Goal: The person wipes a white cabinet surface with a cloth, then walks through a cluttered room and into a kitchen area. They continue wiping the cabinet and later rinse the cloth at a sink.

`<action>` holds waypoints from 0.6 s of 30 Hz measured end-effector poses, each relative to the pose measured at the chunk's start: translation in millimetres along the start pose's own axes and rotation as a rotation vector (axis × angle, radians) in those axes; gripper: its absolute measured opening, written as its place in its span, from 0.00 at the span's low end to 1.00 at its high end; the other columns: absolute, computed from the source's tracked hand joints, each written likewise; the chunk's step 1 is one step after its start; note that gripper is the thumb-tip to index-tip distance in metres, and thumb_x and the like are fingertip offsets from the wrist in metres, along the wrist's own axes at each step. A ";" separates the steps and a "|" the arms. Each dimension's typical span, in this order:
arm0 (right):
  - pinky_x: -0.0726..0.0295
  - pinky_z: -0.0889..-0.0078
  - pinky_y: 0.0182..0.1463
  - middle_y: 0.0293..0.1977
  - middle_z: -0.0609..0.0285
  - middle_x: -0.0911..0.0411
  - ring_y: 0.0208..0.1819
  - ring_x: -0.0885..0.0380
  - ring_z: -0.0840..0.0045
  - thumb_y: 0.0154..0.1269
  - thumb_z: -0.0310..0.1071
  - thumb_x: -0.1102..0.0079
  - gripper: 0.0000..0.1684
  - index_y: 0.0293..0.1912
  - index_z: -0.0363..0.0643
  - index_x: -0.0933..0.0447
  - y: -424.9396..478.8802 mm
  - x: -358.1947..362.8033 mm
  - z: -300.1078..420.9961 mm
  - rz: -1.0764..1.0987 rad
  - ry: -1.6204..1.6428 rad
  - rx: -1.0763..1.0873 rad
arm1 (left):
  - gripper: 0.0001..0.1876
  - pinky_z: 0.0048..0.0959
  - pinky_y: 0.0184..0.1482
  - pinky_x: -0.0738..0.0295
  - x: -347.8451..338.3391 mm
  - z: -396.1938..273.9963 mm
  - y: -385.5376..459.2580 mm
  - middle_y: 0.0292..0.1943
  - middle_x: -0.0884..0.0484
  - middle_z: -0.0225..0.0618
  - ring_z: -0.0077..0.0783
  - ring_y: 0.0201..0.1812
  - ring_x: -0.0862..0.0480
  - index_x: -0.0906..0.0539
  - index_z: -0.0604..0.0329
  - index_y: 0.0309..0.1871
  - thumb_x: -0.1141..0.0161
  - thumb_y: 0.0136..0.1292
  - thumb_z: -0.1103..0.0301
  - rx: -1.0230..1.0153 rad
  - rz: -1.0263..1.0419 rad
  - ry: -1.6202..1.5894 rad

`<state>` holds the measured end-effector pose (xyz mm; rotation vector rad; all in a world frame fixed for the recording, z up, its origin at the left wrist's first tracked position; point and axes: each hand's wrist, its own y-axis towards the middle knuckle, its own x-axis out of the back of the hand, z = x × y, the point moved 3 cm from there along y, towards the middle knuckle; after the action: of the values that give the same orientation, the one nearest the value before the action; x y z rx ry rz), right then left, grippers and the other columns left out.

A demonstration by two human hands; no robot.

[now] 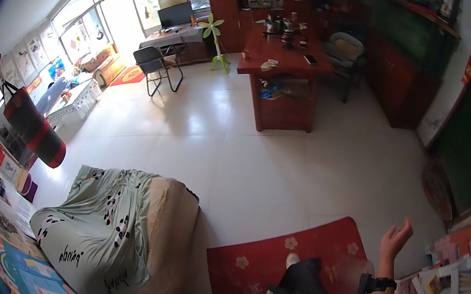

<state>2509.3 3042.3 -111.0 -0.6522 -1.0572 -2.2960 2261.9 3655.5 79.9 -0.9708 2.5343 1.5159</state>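
Observation:
My right hand (395, 239) is raised at the lower right, with its fingers loosely bent and apart and nothing in it. A black band with a small device (375, 284) is on that wrist. My left hand is out of view. Below and left of the right hand lies a red mat (281, 265) with pale flowers, where a light shoe (292, 260) shows beside dark clothing. To the left stands a beige upholstered seat (170, 224), partly draped with a light green panda-print cloth (98, 227).
A red wooden table (286, 62) bears a tea set and a phone (310, 59). Near the windows are a black chair (150, 59) and a desk with a monitor (175, 15). A punching bag (35, 127) hangs at left. Shelves with books (458, 284) stand at right.

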 end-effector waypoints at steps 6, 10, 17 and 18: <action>0.29 0.69 0.43 0.49 0.53 0.38 0.38 0.32 0.70 0.55 0.21 0.52 0.26 0.56 0.41 0.39 75.6 -188.0 131.8 0.157 0.237 0.206 | 0.20 0.34 0.58 0.38 -114.6 -29.5 -85.7 0.53 0.29 0.50 0.40 0.53 0.30 0.29 0.74 0.52 0.57 0.65 0.64 0.034 0.007 0.235; 0.29 0.68 0.44 0.50 0.52 0.37 0.39 0.30 0.70 0.57 0.22 0.51 0.23 0.54 0.40 0.37 106.2 -320.9 206.3 0.404 0.301 0.110 | 0.19 0.34 0.57 0.38 -205.5 11.9 -113.8 0.53 0.30 0.55 0.45 0.53 0.29 0.30 0.73 0.51 0.54 0.63 0.66 0.419 0.123 -0.015; 0.23 0.72 0.40 0.38 0.54 0.25 0.37 0.24 0.70 0.60 0.28 0.49 0.13 0.46 0.38 0.28 35.0 -480.5 494.0 1.301 0.667 0.521 | 0.14 0.34 0.41 0.26 -294.0 103.2 -164.9 0.41 0.21 0.34 0.35 0.40 0.21 0.25 0.56 0.45 0.54 0.62 0.61 1.586 0.079 -0.817; 0.23 0.72 0.41 0.39 0.53 0.25 0.39 0.24 0.71 0.60 0.28 0.48 0.14 0.47 0.39 0.28 16.0 -489.2 537.2 1.431 0.694 0.644 | 0.14 0.34 0.40 0.26 -301.8 109.9 -171.1 0.40 0.20 0.33 0.34 0.39 0.21 0.24 0.55 0.45 0.54 0.61 0.60 1.556 -0.027 -0.739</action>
<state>2994.0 3583.5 -92.3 -0.1448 -0.5474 -0.7302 2564.1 3836.3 -11.8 -0.1046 2.0738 -0.3379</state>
